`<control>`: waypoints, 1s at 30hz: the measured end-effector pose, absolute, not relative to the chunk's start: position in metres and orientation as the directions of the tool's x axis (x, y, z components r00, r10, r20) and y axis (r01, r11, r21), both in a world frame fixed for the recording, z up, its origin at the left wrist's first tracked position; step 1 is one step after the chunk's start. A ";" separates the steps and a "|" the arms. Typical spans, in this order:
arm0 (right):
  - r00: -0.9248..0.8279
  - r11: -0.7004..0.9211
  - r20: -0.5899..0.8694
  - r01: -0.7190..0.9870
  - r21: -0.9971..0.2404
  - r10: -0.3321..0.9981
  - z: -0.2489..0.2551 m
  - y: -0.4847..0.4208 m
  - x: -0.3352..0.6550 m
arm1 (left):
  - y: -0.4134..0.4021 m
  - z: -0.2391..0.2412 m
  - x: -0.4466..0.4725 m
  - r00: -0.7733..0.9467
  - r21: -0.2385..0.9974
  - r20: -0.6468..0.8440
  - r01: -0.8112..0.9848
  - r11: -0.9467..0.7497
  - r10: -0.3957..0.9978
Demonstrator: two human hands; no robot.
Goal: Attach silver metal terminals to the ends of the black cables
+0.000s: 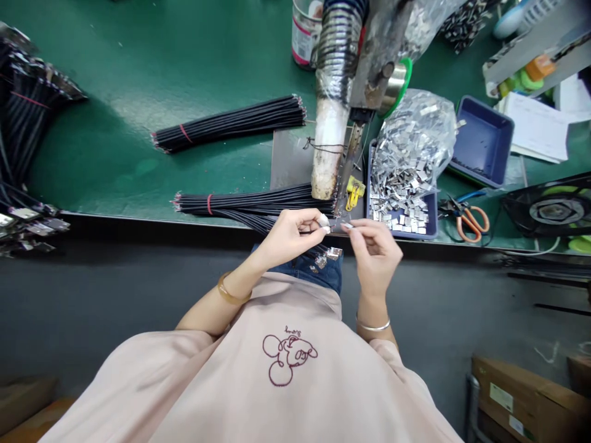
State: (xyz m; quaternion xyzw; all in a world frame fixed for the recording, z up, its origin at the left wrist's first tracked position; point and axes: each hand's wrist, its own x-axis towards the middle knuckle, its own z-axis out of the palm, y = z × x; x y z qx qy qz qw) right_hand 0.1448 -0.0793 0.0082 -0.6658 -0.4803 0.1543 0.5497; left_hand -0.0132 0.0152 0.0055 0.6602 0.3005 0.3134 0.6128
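Observation:
My left hand (289, 237) is closed in a pinch on a black cable end at the bench's front edge, fingertips taped white. My right hand (375, 249) pinches a small metal piece against that cable end, just under the tip of a soldering tool (349, 161). A bundle of black cables (253, 203) tied with a red band lies on the green bench (138, 141) and runs under my left hand. Several cables with metal connectors (333, 253) hang over my lap. A blue tray of small metal shells (401, 209) sits right beside my right hand.
A second tied cable bundle (231, 123) lies farther back. A ribbed fume hose (339, 49) hangs over the work spot. An empty blue tray (482, 141), orange-handled scissors (468, 218), a small fan (556, 209) and a can (305, 31) stand around. More finished cables (28, 123) pile at left.

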 end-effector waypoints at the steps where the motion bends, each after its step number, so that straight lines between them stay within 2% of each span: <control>1: 0.456 0.064 0.270 0.418 -0.906 0.848 0.006 -0.078 0.140 | 0.015 0.005 -0.013 0.628 0.998 0.044 0.009 -0.064 0.777; 4: 0.401 0.057 0.208 0.356 -0.933 0.892 0.000 -0.074 0.133 | 0.015 0.004 -0.013 0.641 0.998 0.056 -0.003 -0.070 0.765; 10: 0.398 0.040 0.203 0.380 -0.924 0.895 0.001 -0.073 0.134 | 0.014 0.001 -0.014 0.639 0.990 0.086 0.027 -0.135 0.764; 18: 0.380 0.060 0.187 0.320 -0.945 0.906 -0.004 -0.072 0.137 | 0.014 0.001 -0.016 0.655 0.982 0.101 0.055 -0.181 0.749; 21: 0.361 0.078 0.247 0.424 -0.902 0.899 0.000 -0.075 0.138 | 0.015 0.002 -0.016 0.672 0.972 0.133 0.056 -0.229 0.729; 25: 0.288 0.148 0.420 0.648 -0.747 0.861 0.008 -0.078 0.137 | 0.014 0.001 -0.015 0.659 0.935 0.215 0.075 -0.348 0.720; 28: 0.326 0.136 0.372 0.567 -0.813 0.869 0.006 -0.077 0.134 | 0.012 0.000 -0.014 0.640 0.942 0.226 0.047 -0.332 0.734; 30: 0.353 0.109 0.280 0.434 -0.894 0.893 0.002 -0.077 0.131 | 0.012 -0.001 -0.014 0.622 0.978 0.168 -0.009 -0.208 0.764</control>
